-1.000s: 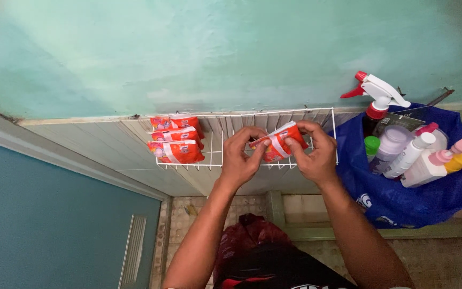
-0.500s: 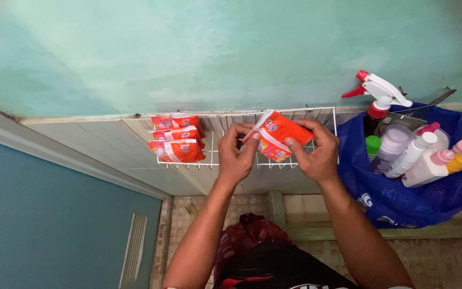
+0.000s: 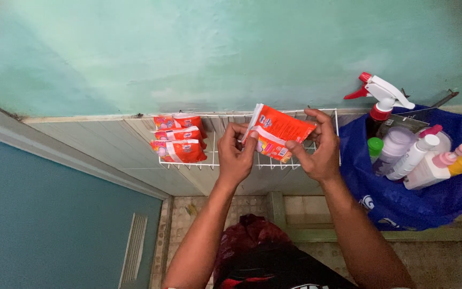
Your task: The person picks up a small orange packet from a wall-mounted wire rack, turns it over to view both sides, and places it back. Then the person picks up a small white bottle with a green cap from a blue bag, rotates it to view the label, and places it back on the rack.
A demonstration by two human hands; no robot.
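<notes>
Both my hands hold one orange packet (image 3: 277,130) with a white band, in front of a white wire basket (image 3: 216,159) fixed to the panelled wall. My left hand (image 3: 235,156) pinches the packet's left edge. My right hand (image 3: 316,151) grips its right side, thumb below and fingers above. The packet is tilted with its broad face toward me. Three similar orange packets (image 3: 178,138) lie stacked at the basket's left end.
A blue bag (image 3: 402,200) at the right holds a red-and-white spray bottle (image 3: 379,99), a green-capped bottle (image 3: 373,146) and several white, pink and yellow bottles. Green wall above, blue panel at left. A dark red bag (image 3: 244,235) lies on the tiled floor below.
The packet has been turned from edge-on to face-on and lifted slightly higher in front of the basket. Both hands stay on it. The view shifted slightly.
</notes>
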